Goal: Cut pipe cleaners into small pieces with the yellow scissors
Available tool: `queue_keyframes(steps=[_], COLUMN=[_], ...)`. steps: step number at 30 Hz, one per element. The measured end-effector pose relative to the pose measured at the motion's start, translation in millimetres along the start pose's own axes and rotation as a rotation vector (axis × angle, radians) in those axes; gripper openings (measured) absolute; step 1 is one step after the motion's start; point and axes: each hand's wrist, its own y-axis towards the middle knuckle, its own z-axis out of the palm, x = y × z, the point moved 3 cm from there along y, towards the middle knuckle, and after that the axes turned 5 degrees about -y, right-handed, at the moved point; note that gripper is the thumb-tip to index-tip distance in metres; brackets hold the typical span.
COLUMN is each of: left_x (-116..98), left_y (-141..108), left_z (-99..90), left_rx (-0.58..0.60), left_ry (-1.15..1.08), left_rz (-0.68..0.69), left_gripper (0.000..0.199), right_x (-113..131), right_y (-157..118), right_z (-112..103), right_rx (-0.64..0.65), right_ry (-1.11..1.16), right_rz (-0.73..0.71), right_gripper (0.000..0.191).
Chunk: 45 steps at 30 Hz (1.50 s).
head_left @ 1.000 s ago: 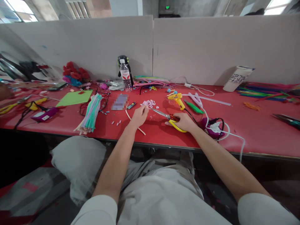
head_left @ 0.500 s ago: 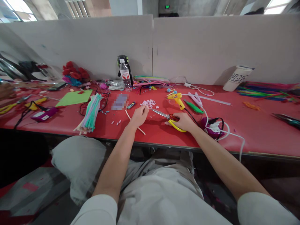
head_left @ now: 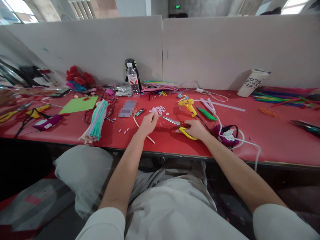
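Observation:
My right hand (head_left: 196, 129) grips a pair of scissors (head_left: 172, 120) by the yellow handles, blades pointing left. The blade tips reach the fingertips of my left hand (head_left: 149, 123), which is closed in a pinch. What those fingers hold is too small to make out. Just behind them lies a heap of small pale pink cut pieces (head_left: 161, 109). A thin cream strip (head_left: 151, 139) passes beneath my left wrist, its middle hidden. Left of that hand are a small cutter-like tool (head_left: 139, 112) and a few loose pale pieces (head_left: 125, 132).
A yellow glue gun (head_left: 189, 107), a green tool (head_left: 207, 113) and a purple box with cables (head_left: 225, 137) are to the right. At left lies a bundle of mint and lilac pipe cleaners (head_left: 97, 121). A water bottle (head_left: 133, 81) stands behind, and a cup (head_left: 252, 83) leans far right.
Both hands and the scissors stay in almost the same place. The view has shifted very slightly; nothing has visibly been taken up or let go.

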Motion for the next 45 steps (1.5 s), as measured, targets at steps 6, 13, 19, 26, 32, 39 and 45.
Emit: queue_keyframes(steps=[6,13,19,26,32,39,45], left_x=[0.7,0.4,0.0,0.9,-1.7,-1.8,-0.4], left_y=[-0.1,1.1,0.0,-0.3,-0.5,-0.7,-0.6], left_z=[0.3,0.5,0.0,0.4,0.0,0.5,0.9], left_rx=[-0.003,-0.009,-0.016,-0.018,-0.003,0.005,0.007], left_ry=[-0.004,-0.015,-0.018,-0.037,-0.039,-0.042,-0.038], left_rz=[-0.014,-0.011,-0.021,-0.023,-0.013,-0.001,0.003], left_gripper=[0.036,0.037,0.037,0.038,0.037,0.038,0.038], right_x=[1.4,2.4,2.3,1.8,1.3,0.4,0.3], right_y=[-1.3,-5.5,-4.6,-4.4,-3.5,-1.7,-3.1], right_z=[-2.8,-4.2,-3.6,-3.6,-2.6,-1.3,-2.0], right_rx=[0.01,-0.009,0.002,0.008,0.009,0.002,-0.011], right_ry=[0.018,0.078,0.054,0.048,0.042,0.031,0.045], right_rz=[0.008,0.0,-0.01,-0.01,-0.013,0.015,0.009], right_gripper=[0.058,0.057,0.058,0.06,0.059,0.06,0.059])
